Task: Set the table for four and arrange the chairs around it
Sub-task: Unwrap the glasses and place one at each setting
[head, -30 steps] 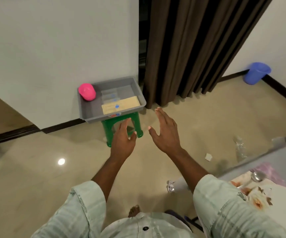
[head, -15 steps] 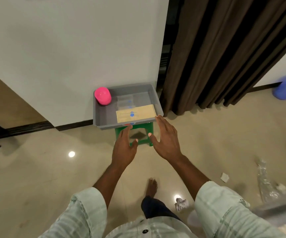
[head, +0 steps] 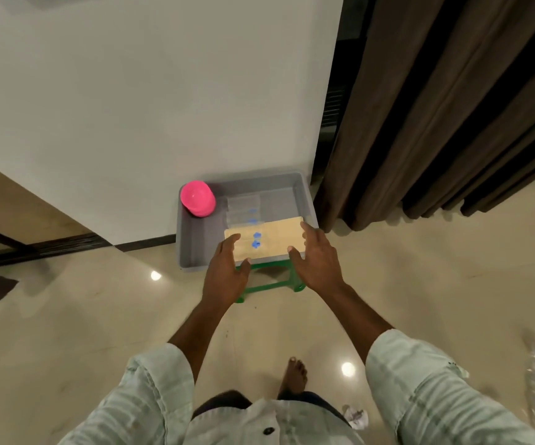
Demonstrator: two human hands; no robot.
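Two bare hands reach forward over a grey plastic tray that sits on a green stool against a white wall. The left hand hovers at the near left corner of a tan rectangular mat lying flat in the tray's near half, its fingers straight and slightly spread, holding nothing; the thumb points toward the mat's near edge. The right hand is at the mat's right end, fingers relaxed and spread apart, their tips over the mat's far right corner; whether they touch it cannot be told. The mat thus lies between the two hands. Small blue marks show on the mat, and clear packets lie just behind it in the tray. One pink bowl, upside down, rests on the tray's far left corner. Brown curtains hang to the right. On the glossy floor below, a bare foot and a crumpled paper are visible.
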